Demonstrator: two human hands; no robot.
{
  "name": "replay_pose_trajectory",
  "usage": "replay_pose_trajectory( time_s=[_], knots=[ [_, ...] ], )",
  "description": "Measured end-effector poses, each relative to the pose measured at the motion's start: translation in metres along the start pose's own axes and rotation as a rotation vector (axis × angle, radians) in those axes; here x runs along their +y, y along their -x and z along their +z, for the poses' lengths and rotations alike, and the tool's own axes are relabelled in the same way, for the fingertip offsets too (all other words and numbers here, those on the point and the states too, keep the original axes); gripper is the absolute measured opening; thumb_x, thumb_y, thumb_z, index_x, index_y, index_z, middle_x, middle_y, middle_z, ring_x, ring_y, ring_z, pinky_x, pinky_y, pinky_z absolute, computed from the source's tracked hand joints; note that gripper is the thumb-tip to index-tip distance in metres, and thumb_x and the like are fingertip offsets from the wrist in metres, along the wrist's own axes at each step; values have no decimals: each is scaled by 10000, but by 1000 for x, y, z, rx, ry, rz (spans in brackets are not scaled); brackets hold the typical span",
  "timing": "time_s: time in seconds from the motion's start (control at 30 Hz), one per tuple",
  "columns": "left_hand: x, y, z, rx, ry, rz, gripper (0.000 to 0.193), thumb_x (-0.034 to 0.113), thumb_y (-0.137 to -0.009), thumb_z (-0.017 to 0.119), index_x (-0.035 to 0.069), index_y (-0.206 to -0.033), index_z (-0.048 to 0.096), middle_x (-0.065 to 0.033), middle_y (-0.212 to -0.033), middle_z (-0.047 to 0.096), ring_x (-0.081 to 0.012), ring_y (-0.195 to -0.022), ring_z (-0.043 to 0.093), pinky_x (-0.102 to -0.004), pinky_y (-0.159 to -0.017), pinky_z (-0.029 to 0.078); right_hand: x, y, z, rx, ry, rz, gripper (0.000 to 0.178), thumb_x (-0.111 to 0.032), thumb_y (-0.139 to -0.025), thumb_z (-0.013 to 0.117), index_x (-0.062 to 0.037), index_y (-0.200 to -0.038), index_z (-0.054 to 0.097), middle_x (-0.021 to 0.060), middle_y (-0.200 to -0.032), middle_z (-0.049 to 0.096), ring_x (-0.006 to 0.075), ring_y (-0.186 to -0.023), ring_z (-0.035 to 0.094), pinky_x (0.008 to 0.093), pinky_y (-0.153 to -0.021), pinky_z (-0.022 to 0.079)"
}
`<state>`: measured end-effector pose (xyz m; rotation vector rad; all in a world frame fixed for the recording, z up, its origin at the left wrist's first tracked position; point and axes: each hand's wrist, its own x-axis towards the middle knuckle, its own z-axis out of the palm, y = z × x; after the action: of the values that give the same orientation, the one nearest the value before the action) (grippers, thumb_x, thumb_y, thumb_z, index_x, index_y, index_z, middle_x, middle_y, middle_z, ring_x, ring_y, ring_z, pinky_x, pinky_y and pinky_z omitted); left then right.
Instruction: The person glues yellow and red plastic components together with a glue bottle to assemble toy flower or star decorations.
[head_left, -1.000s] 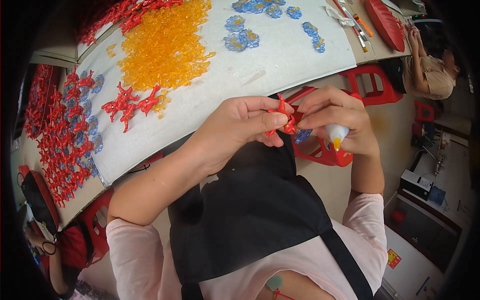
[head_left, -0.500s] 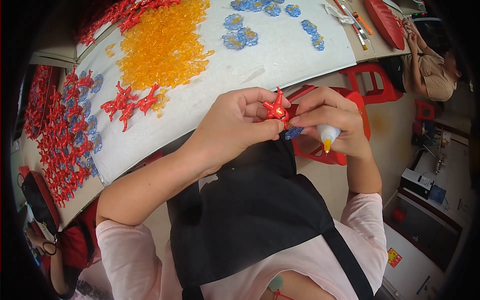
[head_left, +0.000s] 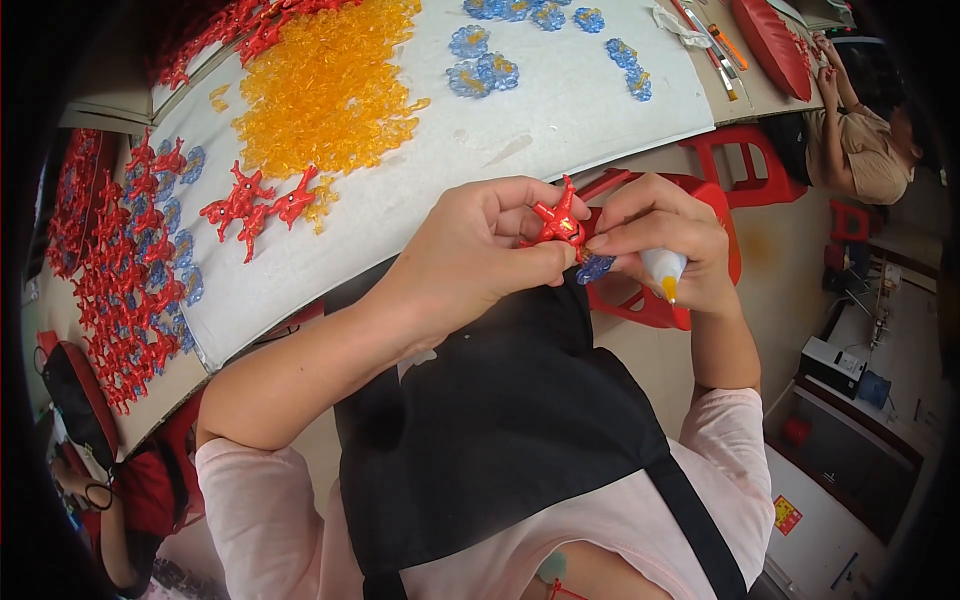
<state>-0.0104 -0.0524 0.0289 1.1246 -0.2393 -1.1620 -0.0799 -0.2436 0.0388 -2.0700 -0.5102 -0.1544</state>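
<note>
A small glossy red star-shaped figurine (head_left: 560, 225) is pinched between the thumb and fingers of my left hand (head_left: 480, 240), above my black apron. Against its lower side rests a clear blue plastic piece (head_left: 596, 268), gripped by the thumb and index fingertips of my right hand (head_left: 690, 235). Tucked in that same hand is a white squeeze bottle (head_left: 662, 265) with a yellow nozzle, its fine tip pointing down. My fingertips partly cover where the red and blue parts meet.
On the white-covered table (head_left: 560, 130) lie a heap of amber plastic pieces (head_left: 330, 90), blue pieces (head_left: 485, 75) and red figurines (head_left: 240, 205). Many red-and-blue figurines (head_left: 140, 270) fill the left. Brushes and a cutter (head_left: 728, 48) lie beside a red tray (head_left: 770, 50). Red stools (head_left: 735, 175) stand beyond; a person (head_left: 855, 150) sits right.
Both hands have shifted very slightly to the right with the figurine and blue piece. The bottle's nozzle has swung a little to the right.
</note>
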Motion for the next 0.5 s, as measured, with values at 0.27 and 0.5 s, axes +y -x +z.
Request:
replay_pose_trajectory(
  time_s=[0.27, 0.5],
  knots=[
    [-2, 0, 0, 0, 4, -2, 277, 49, -770, 593, -6, -1038, 544, -53, -844, 608, -69, -748, 557, -192, -650, 442, 0, 0, 1, -7, -2, 5, 201, -6, -615, 693, -56, -806, 658, 52, -788, 556, 148, -687, 575, 238, -566, 455],
    [-3, 0, 1, 1, 17, 2, 277, 53, -767, 596, 0, -1034, 545, -47, -835, 605, -59, -706, 534, -183, -647, 435, 1, 1, 2, -1, -31, 9, 214, 20, -617, 683, -53, -817, 657, 60, -790, 553, 150, -694, 570, 241, -567, 453]
  ],
)
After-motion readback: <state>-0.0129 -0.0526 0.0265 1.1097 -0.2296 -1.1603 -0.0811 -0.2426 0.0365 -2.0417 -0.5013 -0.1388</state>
